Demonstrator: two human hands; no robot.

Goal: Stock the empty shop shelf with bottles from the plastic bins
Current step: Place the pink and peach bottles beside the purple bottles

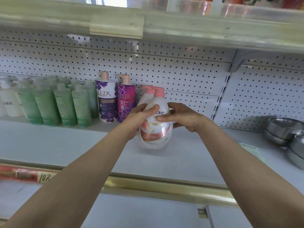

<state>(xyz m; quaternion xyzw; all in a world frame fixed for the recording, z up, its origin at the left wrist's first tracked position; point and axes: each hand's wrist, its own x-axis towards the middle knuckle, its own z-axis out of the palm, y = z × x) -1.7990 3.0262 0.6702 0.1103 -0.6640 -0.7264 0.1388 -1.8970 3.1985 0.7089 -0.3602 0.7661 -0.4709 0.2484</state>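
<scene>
Left hand (139,118) and right hand (181,117) clasp a Dove bottle (155,127) between them, fingers curled round it, on the shelf (189,162).

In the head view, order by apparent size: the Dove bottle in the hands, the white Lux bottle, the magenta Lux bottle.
1. Dove bottle, nearest the camera, so unsure.
2. White Lux bottle.
3. Magenta Lux bottle, nearly alike.

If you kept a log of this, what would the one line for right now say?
step: placing Dove bottle on shelf | left hand: gripping it | right hand: gripping it | neighbours: second Dove bottle behind, Lux bottles left
</scene>
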